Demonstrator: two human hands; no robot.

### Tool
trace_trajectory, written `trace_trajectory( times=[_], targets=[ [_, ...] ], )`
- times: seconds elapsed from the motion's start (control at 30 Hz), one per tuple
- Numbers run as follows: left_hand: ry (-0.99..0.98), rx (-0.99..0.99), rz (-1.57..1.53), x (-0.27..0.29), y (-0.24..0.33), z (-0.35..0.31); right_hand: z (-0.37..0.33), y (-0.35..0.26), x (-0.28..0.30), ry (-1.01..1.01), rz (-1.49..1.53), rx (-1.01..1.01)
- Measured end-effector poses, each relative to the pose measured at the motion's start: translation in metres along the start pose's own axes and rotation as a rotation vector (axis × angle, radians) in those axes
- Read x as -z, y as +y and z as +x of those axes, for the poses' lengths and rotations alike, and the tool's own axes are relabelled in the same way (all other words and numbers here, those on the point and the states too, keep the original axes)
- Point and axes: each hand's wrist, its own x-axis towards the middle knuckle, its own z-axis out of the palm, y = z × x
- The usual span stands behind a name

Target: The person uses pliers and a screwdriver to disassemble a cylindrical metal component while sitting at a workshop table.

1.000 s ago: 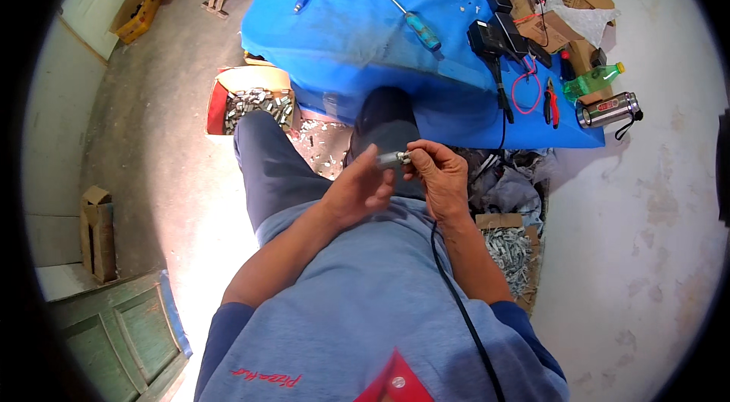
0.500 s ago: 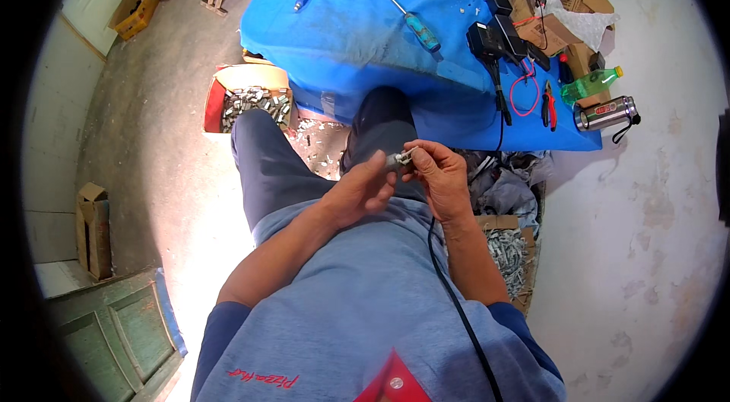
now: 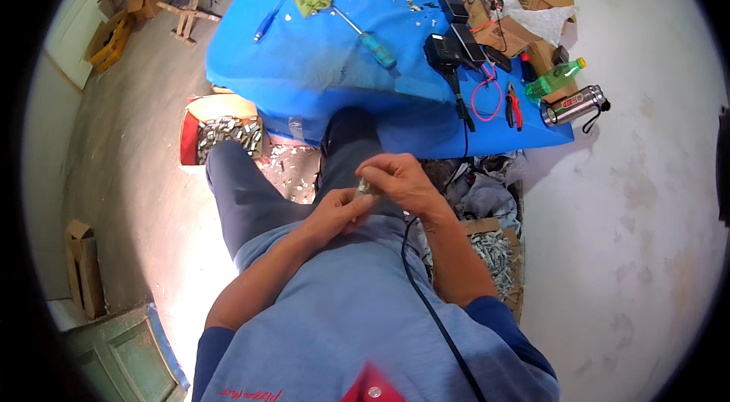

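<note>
Over my lap, my left hand (image 3: 337, 217) is closed round a small silvery-grey piece (image 3: 363, 187), which sticks up between thumb and fingers. What kind of piece it is I cannot make out. Bent over its upper end is my right hand (image 3: 404, 183), fingers pinched together and touching or very close to it. Those fingertips hide whatever they may grip. A black cable (image 3: 426, 295) runs up my shirt and passes below my right wrist.
A blue-covered table (image 3: 304, 60) stands ahead, bearing a teal-handled screwdriver (image 3: 376, 50), red-handled pliers (image 3: 514, 107), black adapters (image 3: 445, 50), a green bottle (image 3: 555, 81) and a steel flask (image 3: 574, 105). Boxes of small metal parts (image 3: 228, 133) and shredded strips (image 3: 494, 254) flank my legs.
My left hand has closed round the silvery piece. My right hand has shifted left and turned over its top, knuckles up. The whole view has swung, so the table appears further left.
</note>
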Motion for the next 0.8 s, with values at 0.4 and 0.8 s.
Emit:
trace_trajectory(
  times=[0.4, 0.8],
  targets=[
    [0.033, 0.013, -0.052, 0.004, -0.006, 0.003, 0.004, 0.027, 0.044, 0.786, -0.401, 0.391],
    [0.092, 0.093, -0.223, 0.004, -0.016, 0.01, 0.008, 0.054, 0.349, 0.99, -1.217, 0.076]
  ],
)
